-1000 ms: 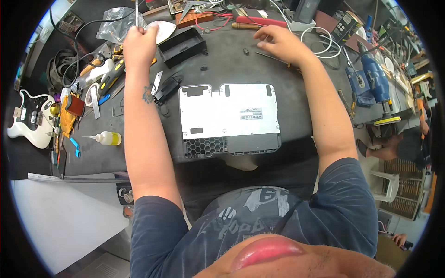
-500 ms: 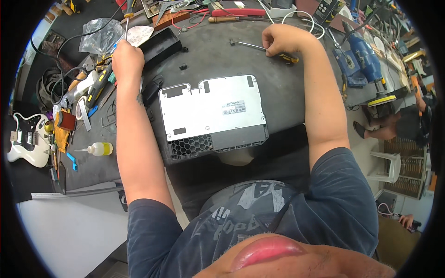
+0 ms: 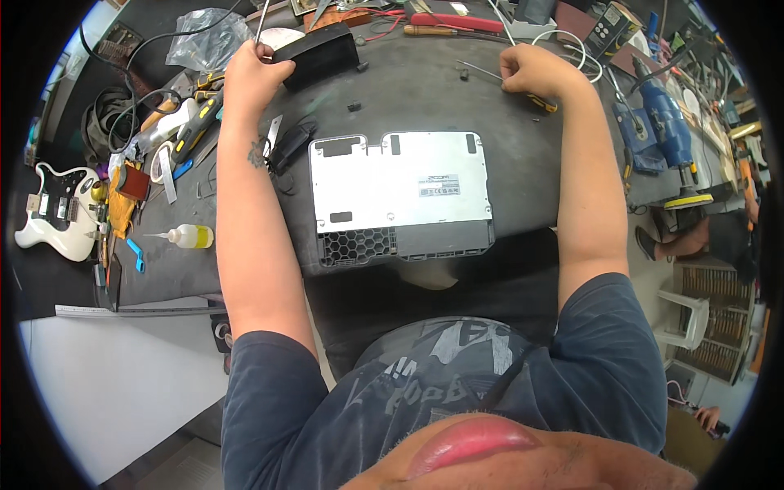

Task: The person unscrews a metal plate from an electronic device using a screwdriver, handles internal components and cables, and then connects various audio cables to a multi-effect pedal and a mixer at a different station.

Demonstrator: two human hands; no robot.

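A flat electronic device [image 3: 384,184] lies upside down in front of me, its silver base plate and black honeycomb section facing up. At the far left, my left hand [image 3: 251,80] is closed round the metal shaft of a screwdriver [image 3: 262,23], whose handle is cut off by the picture's top. Its thumb meets the near left end of a long black box-shaped tray [image 3: 320,57]. On the far right my right hand [image 3: 541,70] grips a thin screwdriver [image 3: 480,70], with the yellow-and-black handle below the palm. Under the shaft sits a small dark piece [image 3: 464,74].
Another small black piece [image 3: 354,106] lies beyond the device. Hand tools, a glue bottle [image 3: 193,237] and a white guitar body [image 3: 59,214] fill the left. A blue power tool [image 3: 665,122] lies right; red-handled pliers [image 3: 453,22] and cables line the back.
My left hand has shifted right to the black tray, which is now turned and raised at its side. The right screwdriver's tip has come away from the small dark piece. The view has shifted slightly.
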